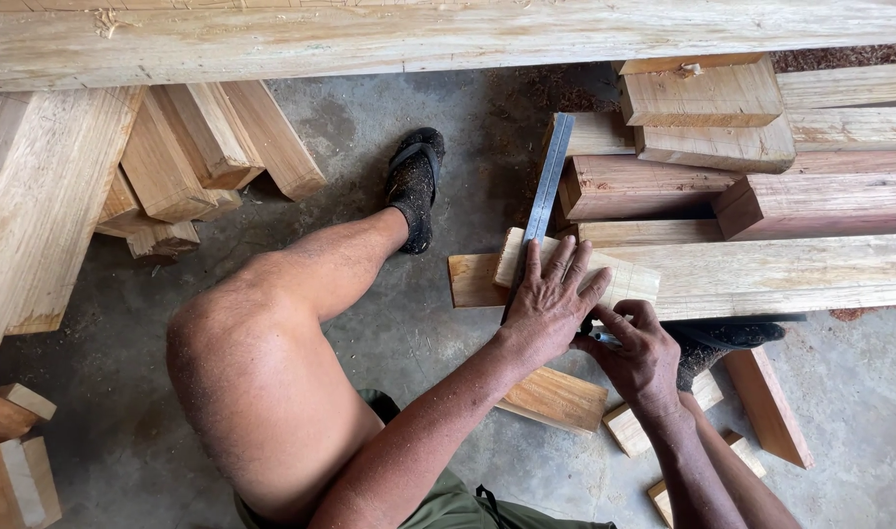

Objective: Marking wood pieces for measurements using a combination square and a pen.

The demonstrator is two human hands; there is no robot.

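Pressed flat, the left hand [551, 299] spreads its fingers over a pale wooden block [619, 277] and pins the near end of a steel ruler [546, 186] against it; nothing is clasped, the palm simply bears down. Right hand [639, 353] is closed around a small marking tool [605, 338], seemingly a pencil, its tip at the block's near edge just beside the left palm.

Block: short, light-coloured, lying across a longer plank [761, 274] that runs toward the right. A darker board end [472, 279] shows from under it on the left.

Ruler: long, grey, running from beneath the left fingers toward the far side, slightly tilted, its far end over stacked timber [703, 137].

Step in hand, as judged: marking a line on the block against the ruler. What the mark calls for is steady pressure from the left hand so the ruler does not slide, and the tool drawn tight along its edge.

Surroundings: bare knee and leg at centre left; a dark sandal [414, 186] on the concrete floor [389, 127]; a second sandal [727, 338] beneath the plank on the right. Offcuts [556, 397] lie near the hands. A long beam [448, 39] spans the far side; more cut lumber [174, 157] is heaped far left.
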